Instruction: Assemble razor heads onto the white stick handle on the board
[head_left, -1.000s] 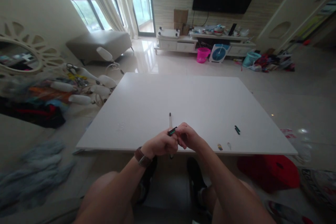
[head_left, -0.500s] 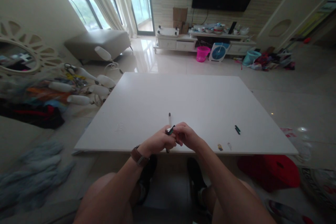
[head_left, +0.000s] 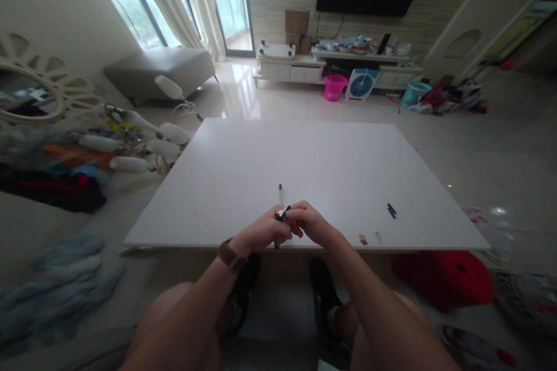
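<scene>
My left hand [head_left: 266,231], with a brown-strapped watch [head_left: 231,254] on its wrist, is closed around a small dark piece with green and white parts [head_left: 282,214]. Bent fingers of my right hand [head_left: 312,222] meet that piece from the right; whether they grip anything is hidden. A slim pale stick with dark ends, like a pen [head_left: 281,195], runs beneath my left hand. I cannot tell whether the hand touches it. Off to the right, two short dark green pieces [head_left: 392,211] lie on the white table [head_left: 304,156].
By the table's near edge are a small yellowish-and-dark item [head_left: 362,239] and a little clear piece [head_left: 378,237]. A red stool [head_left: 461,281] stands below on the right. A lamp with white shades [head_left: 165,149] borders the left side.
Both hands stay together at the small piece, with only slight finger movement. The whole view has shifted a little.
</scene>
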Available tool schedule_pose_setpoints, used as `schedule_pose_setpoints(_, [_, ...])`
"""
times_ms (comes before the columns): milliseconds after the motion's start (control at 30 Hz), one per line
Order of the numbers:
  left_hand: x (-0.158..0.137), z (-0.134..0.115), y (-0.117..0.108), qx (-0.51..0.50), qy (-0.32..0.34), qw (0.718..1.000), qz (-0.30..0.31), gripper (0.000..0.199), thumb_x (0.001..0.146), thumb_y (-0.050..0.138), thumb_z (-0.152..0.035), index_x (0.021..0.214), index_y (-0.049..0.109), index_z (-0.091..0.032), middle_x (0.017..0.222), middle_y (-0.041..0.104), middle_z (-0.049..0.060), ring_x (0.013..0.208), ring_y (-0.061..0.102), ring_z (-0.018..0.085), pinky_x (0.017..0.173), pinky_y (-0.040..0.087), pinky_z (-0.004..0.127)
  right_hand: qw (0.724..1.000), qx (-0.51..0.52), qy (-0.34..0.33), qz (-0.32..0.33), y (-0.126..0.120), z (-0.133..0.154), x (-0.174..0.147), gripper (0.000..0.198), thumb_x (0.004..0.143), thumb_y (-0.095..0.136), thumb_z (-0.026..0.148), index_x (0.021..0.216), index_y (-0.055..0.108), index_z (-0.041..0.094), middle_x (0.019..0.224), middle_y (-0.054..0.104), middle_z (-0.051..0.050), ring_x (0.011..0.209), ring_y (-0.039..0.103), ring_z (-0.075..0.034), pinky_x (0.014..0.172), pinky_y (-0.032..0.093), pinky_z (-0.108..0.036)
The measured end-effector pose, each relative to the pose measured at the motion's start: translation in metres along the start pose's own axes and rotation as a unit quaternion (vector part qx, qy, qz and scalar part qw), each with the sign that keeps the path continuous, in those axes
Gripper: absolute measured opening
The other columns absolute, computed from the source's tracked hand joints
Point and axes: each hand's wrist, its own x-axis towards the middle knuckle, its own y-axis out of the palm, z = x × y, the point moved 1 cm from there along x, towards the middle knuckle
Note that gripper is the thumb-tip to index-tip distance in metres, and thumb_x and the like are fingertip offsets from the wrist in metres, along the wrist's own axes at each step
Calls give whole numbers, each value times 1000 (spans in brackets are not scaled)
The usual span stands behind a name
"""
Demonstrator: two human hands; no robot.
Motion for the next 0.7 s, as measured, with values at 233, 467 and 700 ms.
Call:
schedule_pose_setpoints(233, [1,-1,-7,29,-2,1000,2,24,50,56,-12,69,70,-10,50,49,-3,46,35,7,43,26,21,1000,10,-6,13,0,3,3,33,74,62,39,53,57,15,43,50,2,37,40,-8,40,25,-23])
schedule_pose_setpoints(467, [5,-6,-11,83,113,986,-86,13,58,60,-23,54,63,-11,44,43,-3,44,36,7,44,29,22,994,95,-46,-9,9,11,4,23,71,62,34,58,52,18,53,42,3,53,37,-10,54,28,-25])
schedule_pose_setpoints(700, [13,7,-8,103,155,975,-124,31,59,68,-29,42,46,-14,45,35,-6,46,28,5,45,21,21,994,89,-44,-34,11,8,2,31,68,69,32,55,44,19,57,38,4,59,33,-11,58,25,-25])
